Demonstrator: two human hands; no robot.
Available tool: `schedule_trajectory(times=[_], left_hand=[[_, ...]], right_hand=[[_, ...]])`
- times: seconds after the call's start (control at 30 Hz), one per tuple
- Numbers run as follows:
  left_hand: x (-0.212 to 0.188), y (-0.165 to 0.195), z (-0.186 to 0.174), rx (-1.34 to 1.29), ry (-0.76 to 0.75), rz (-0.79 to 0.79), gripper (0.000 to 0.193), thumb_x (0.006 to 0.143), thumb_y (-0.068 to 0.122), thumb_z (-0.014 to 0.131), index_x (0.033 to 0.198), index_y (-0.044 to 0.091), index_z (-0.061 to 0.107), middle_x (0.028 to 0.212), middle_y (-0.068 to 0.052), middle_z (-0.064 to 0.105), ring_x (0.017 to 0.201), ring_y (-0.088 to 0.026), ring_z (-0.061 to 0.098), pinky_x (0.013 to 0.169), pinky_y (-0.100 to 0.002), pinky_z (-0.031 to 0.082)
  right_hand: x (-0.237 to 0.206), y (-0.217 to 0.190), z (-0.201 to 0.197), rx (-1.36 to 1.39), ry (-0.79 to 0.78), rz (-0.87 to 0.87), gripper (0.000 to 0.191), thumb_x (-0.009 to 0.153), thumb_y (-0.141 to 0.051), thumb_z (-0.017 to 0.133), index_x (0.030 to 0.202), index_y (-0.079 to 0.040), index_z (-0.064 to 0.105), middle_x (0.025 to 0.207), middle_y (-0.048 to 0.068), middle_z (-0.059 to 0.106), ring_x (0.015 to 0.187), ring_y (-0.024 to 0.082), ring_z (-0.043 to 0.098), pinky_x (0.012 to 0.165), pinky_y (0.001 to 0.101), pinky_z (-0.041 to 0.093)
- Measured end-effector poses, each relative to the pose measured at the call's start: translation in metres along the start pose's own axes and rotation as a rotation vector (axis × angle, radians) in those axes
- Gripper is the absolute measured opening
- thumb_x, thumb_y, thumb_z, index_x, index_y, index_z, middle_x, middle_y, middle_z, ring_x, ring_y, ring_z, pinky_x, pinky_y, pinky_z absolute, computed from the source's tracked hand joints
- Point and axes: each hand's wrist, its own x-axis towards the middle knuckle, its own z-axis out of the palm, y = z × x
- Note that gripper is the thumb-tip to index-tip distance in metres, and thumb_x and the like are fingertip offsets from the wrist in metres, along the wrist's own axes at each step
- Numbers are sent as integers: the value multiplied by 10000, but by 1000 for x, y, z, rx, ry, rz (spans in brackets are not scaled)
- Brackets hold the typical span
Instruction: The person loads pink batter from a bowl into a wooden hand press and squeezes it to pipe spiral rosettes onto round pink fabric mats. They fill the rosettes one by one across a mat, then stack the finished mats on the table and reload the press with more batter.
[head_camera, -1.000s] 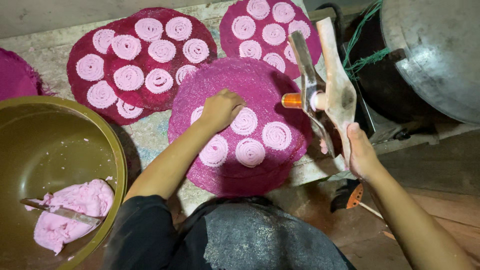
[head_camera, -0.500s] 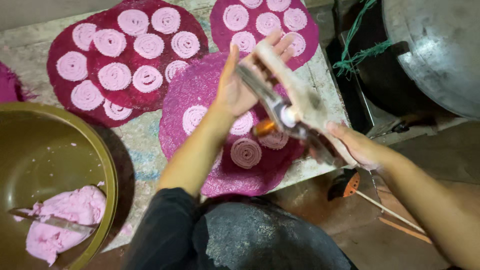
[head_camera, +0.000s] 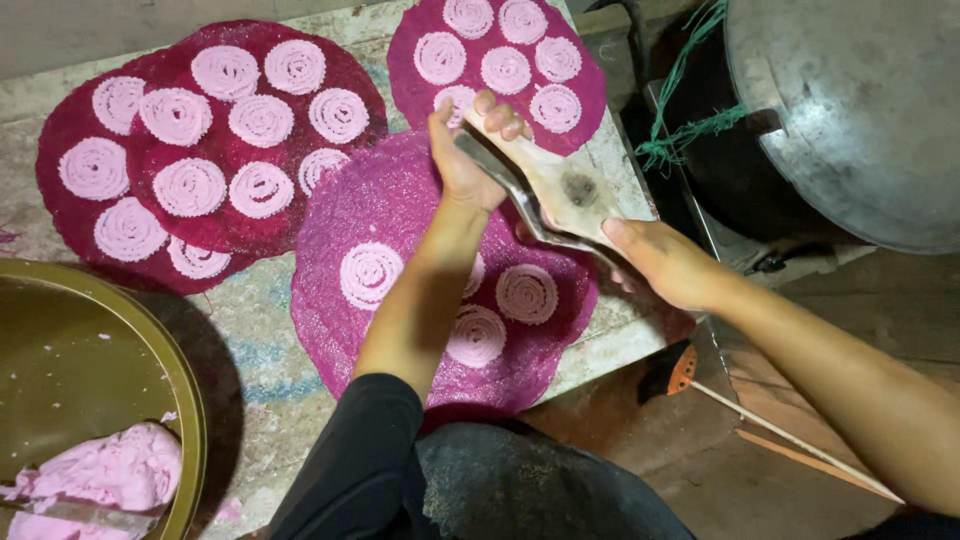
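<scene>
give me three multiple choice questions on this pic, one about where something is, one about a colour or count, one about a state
1. Where is the bowl?
A. lower left
B. top right
C. on the front mat

2. What colour is the dough in it?
A. green
B. pink
C. white

3. How is the wooden press held?
A. lying alone on a mat
B. by one hand
C. by both hands

Answers:
1. A, its olive rim curves in the lower left corner.
2. B, the lump matches the pink spirals on the front mat.
3. C, the left hand grips its far end and the right hand its near end.
</scene>
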Motion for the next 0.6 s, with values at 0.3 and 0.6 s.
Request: schedule_trajectory(times=[0.3, 0.6], left_hand=[[14, 10, 8, 65, -31, 21, 385, 959, 496, 364, 855, 150, 498, 713, -5, 485, 721, -186, 490, 766, -382, 427], [33, -7, 14, 6, 24, -15, 399, 945, 495, 335, 818, 140, 466, 676, -7, 453, 690, -196, 479, 738, -387, 429]], right_hand=[[-4, -27, -5, -20, 62, -35, 634, 1017, -584, 360, 869, -39, 647, 663, 46, 642, 579, 157, 598, 560, 315, 495], [-17, -33, -28, -171, 142, -99, 711, 1059, -597, 330, 785, -27, 655, 643, 48, 636, 587, 146, 593, 584, 307, 492]])
